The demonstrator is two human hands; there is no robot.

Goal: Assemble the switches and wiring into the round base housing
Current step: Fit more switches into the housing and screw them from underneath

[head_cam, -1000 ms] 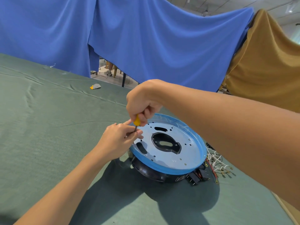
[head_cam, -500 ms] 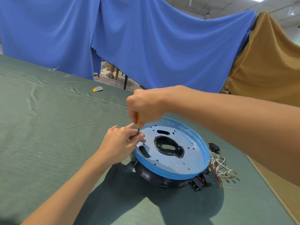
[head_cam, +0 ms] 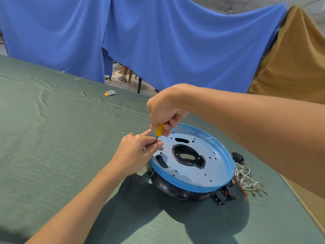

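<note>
The round base housing (head_cam: 177,188) is black and lies on the green cloth, topped by a metal plate (head_cam: 202,166) with a blue-filmed rim and a dark central cutout. My right hand (head_cam: 165,110) grips a yellow-handled screwdriver (head_cam: 158,130) held upright over the plate's near-left edge. My left hand (head_cam: 137,154) pinches the screwdriver's thin shaft at its tip, by the rim. Black switches (head_cam: 223,194) lie at the housing's right side, and a bundle of white and red wires (head_cam: 246,178) with terminals lies beside them. A black socket part (head_cam: 237,157) sits behind the wires.
The green cloth-covered table (head_cam: 52,138) stretches left and forward. A small grey and yellow scrap (head_cam: 110,92) lies near the far edge. Blue drapes (head_cam: 158,41) and a tan drape (head_cam: 295,59) hang behind. The table's right edge (head_cam: 307,208) runs close to the wires.
My right hand has lifted slightly, showing more of the yellow handle. The view has shifted a little. My left hand stays at the screwdriver tip.
</note>
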